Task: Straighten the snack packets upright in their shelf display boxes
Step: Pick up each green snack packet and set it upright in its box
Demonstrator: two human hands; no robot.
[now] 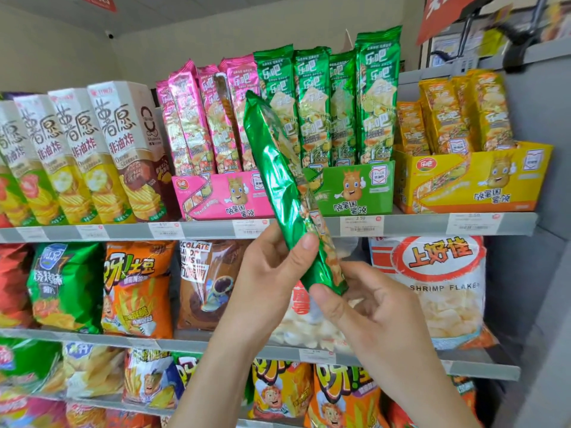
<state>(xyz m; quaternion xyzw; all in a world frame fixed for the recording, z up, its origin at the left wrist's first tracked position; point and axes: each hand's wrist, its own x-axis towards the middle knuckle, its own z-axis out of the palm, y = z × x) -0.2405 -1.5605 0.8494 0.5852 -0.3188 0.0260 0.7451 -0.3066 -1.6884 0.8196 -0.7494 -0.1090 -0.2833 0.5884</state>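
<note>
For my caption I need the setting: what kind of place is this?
Probably a small grocery shop, in the snack aisle: the shelf edge carries price tags, packets stand in display boxes, and chip bags fill lower rows.

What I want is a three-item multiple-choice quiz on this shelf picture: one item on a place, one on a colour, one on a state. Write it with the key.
1. Where does the green box stand?
A. Between the pink box and the yellow box
B. On the bottom shelf
C. Left of the pink box

2. What colour is the held packet?
A. Pink
B. Yellow
C. Green

3. How is the held packet now?
A. Upright in its box
B. Tilted, gripped by the left hand and right hand
C. Lying flat on a shelf

Key: 1 A, pink is on its left and yellow on its right. 2 C, its foil is green. 3 B, both hands grip its lower end and its top leans left, in front of the boxes.
</note>
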